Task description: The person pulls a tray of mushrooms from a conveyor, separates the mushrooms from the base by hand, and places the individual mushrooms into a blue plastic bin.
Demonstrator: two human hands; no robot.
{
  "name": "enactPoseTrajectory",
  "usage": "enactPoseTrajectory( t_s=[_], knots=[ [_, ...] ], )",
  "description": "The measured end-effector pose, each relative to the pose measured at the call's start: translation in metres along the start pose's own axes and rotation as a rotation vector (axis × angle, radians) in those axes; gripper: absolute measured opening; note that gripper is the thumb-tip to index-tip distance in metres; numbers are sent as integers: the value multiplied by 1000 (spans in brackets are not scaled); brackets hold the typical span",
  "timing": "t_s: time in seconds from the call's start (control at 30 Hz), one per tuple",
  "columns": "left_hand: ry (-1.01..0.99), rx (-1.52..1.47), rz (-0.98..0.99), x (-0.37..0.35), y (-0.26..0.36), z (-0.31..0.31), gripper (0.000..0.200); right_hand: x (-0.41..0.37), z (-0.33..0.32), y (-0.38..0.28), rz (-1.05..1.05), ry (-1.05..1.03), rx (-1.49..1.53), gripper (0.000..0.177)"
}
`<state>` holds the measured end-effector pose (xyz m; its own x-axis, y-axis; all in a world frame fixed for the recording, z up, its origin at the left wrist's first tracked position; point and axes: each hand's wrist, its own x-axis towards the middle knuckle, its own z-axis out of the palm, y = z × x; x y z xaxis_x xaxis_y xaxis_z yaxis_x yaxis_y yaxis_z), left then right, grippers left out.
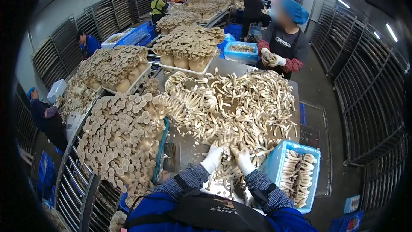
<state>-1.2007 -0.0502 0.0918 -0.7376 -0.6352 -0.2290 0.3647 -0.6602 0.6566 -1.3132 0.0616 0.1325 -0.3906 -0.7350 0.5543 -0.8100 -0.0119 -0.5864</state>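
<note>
My left hand (213, 158), in a white glove, is at the near edge of a large pile of loose mushrooms (244, 103) on the metal table. Beside it, my right hand (243, 159), also gloved, has its fingers closed around some mushrooms at the same edge. The left fingers curl onto mushrooms too. A small gap separates the two hands. Right of my right hand stands a blue basket (315, 176) with mushrooms laid in rows. Clusters of round-capped mushrooms (116, 137) lie to the left of my left hand.
A co-worker (285, 43) in white gloves holds mushrooms across the table, near another blue basket (240, 56). Trays of mushroom blocks (186, 51) line the roller conveyor (79, 189). More people work farther back. Metal racks (369, 90) stand at the right.
</note>
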Motion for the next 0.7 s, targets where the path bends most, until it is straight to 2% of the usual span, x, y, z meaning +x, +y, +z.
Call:
enactPoseTrajectory(
  t_s=[0.07, 0.2, 0.27, 0.3, 0.4, 0.47, 0.53, 0.57, 0.67, 0.7],
  knots=[
    [28, 56, -50, -6, 9, 4, 26, 11, -16, -22, 755, -246, 654, 18],
    [4, 195, -39, -10, 18, 6, 23, 1, -4, -4, 786, -171, 799, 22],
    [25, 75, -133, -11, 19, 4, 26, -1, 2, -2, 679, -79, 723, 26],
    [24, 26, -115, -6, 14, -4, 24, 2, 0, -7, 725, -58, 769, 31],
    [-32, 87, -50, -1, 7, -13, 23, 19, -16, -32, 821, -98, 822, 35],
    [-62, 117, -18, -1, 6, -13, 22, 23, -17, -38, 763, -101, 749, 41],
    [-127, -143, -146, -6, 11, -6, 24, 30, -23, -47, 756, -136, 783, 45],
    [-201, -155, -168, 6, -3, -28, 27, 34, -30, -51, 775, -180, 805, 48],
    [-141, -56, -172, 0, 3, -19, 27, 28, -25, -30, 768, -300, 713, 49],
    [-139, -55, -177, 0, 3, -20, 27, 21, -17, -21, 763, -266, 769, 45]
  ],
)
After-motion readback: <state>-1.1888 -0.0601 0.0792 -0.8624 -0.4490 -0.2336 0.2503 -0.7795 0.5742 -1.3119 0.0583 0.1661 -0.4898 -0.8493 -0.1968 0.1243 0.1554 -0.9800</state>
